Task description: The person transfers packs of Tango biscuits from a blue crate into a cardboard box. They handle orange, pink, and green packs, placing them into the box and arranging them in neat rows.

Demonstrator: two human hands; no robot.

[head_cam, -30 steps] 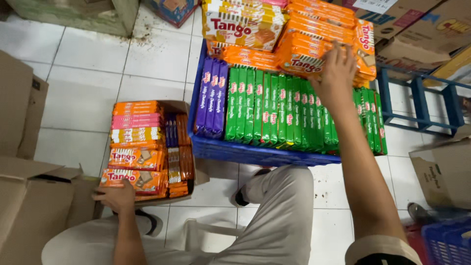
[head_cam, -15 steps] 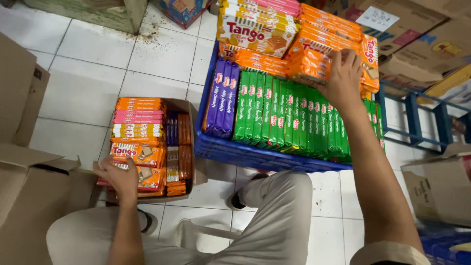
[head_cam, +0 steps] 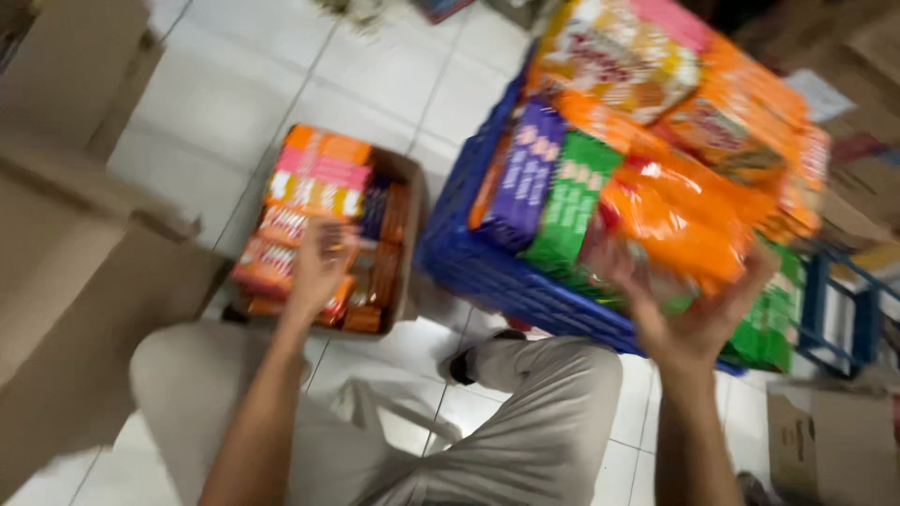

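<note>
- Right hand [head_cam: 689,314]: palm up, fingers spread, it cradles a stack of orange wafer packs [head_cam: 680,225] from below. The stack sits above the near edge of the blue crate [head_cam: 487,272].
- Left hand [head_cam: 319,267]: it rests on the packs inside the small cardboard box [head_cam: 408,234] on the white tiled floor [head_cam: 234,112]. Motion blur hides the finger state; cannot tell whether they grip a pack.
- Blue crate contents: purple packs [head_cam: 527,173] and green packs [head_cam: 572,201] stand on edge; more orange packs lie stacked behind.
- Larger cardboard boxes [head_cam: 75,281] stand to the left.
</note>
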